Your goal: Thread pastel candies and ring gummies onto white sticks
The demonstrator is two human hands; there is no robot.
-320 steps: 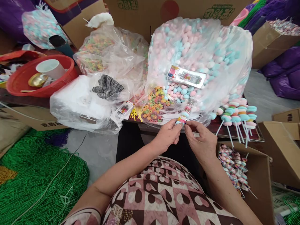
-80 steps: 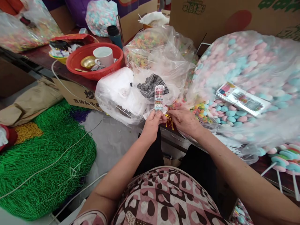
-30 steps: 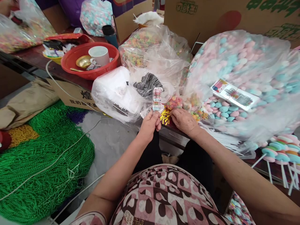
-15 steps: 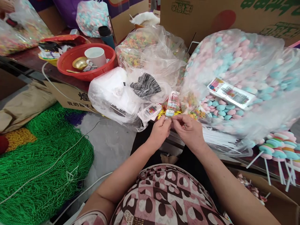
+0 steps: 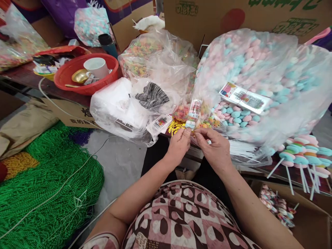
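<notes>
My left hand pinches the lower end of a small clear candy packet that stands upright over the table edge. My right hand is closed beside it, fingertips pinched at the same lower end of the packet. Just behind lie yellow twist ties and a clear bag of coloured ring candies. A big clear bag of pink and blue candies with a printed card on it fills the right side.
Finished candy skewers on white sticks lie at the right, above an open cardboard box of wrapped ones. A red basin with a white cup sits at the back left. Green bead strings cover the floor at the left.
My right hand left the yellow twist ties and came to the packet's lower end. Both hands with the packet shifted right toward the big candy bag.
</notes>
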